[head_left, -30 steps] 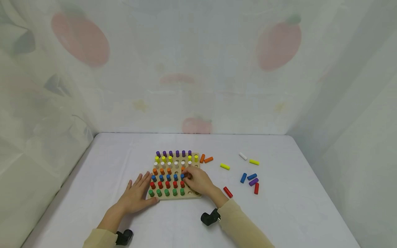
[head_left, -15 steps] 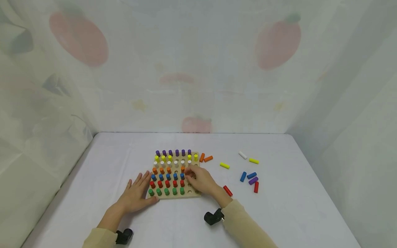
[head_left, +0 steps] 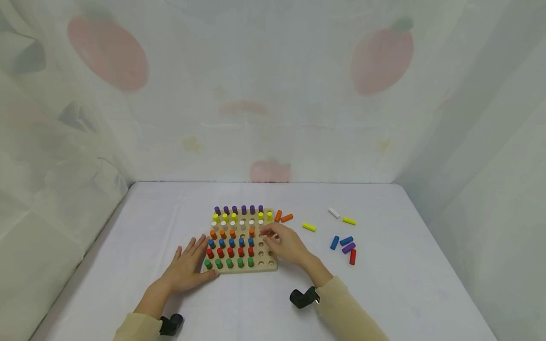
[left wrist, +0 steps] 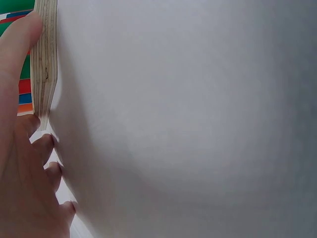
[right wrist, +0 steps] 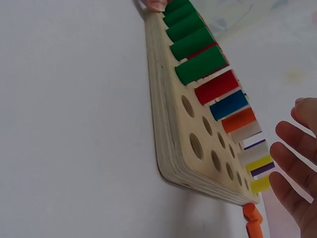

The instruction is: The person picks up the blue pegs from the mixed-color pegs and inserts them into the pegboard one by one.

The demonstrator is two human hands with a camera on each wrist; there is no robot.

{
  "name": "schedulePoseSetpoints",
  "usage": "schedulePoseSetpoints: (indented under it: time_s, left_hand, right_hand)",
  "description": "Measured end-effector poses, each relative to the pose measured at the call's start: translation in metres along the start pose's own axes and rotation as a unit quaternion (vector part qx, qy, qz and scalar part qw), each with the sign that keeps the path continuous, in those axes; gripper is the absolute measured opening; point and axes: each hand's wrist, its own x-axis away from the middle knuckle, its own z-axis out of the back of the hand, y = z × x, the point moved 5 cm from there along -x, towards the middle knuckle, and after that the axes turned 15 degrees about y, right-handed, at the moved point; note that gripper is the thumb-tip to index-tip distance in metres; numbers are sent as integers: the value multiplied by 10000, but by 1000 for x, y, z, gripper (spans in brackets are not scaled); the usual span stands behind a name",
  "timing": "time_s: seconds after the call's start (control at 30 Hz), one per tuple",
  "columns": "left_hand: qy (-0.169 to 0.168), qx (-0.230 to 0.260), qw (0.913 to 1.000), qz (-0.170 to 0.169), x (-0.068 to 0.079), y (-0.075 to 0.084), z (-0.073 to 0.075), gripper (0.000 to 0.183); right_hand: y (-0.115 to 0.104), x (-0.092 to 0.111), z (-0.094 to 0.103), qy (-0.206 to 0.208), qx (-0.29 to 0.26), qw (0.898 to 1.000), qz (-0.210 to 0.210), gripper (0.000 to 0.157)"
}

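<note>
A wooden pegboard (head_left: 266, 270) holds upright pegs in rows by colour: purple, yellow, white, orange, blue, red and green from back to front. My left hand (head_left: 182, 271) lies with fingers spread along its left side, the thumb touching the front left corner. Over the right part of the board is my right hand (head_left: 290, 244), fingers loosely bent with nothing between them. In the right wrist view its fingers stand apart, near the yellow peg (right wrist: 260, 184). A blue peg (head_left: 250, 242) stands left of that hand. Several bare holes show at the board's right side.
Two orange pegs (head_left: 286, 217) lie just off the board's back right corner. Farther right are loose yellow (head_left: 309, 227), white (head_left: 334, 213), blue (head_left: 334, 242), purple (head_left: 348, 248) and red (head_left: 352, 257) pegs. White cloth hangs behind the table (head_left: 405, 293).
My right hand has let go of the blue peg and drawn back to the right, uncovering holes. A loose red peg is now hidden behind that arm. The left hand has stayed put.
</note>
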Motion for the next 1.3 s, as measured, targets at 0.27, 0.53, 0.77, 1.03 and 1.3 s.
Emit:
schedulePoseSetpoints:
  time_s: [0.27, 0.53, 0.77, 1.03, 1.3]
  left_hand:
    - [-9, -6, 10000, 20, 2, 0, 0, 101]
    - [40, 18, 10000, -9, 3, 2, 1, 100]
    - [107, 11, 9999, -30, 3, 6, 4, 99]
    - [61, 10, 10000, -5, 3, 6, 5, 99]
    - [115, 29, 9999, -29, 2, 5, 4, 99]
  right_hand:
    - [2, 4, 21, 376, -45, 9993, 43, 23]
    - [10, 7, 40, 796, -19, 9965, 255, 23]
    - [28, 10, 60, 1008, 113, 9948, 17, 27]
    - [43, 14, 88, 1252, 177, 9919, 151, 29]
    - [62, 21, 105, 1292, 331, 9910, 122, 30]
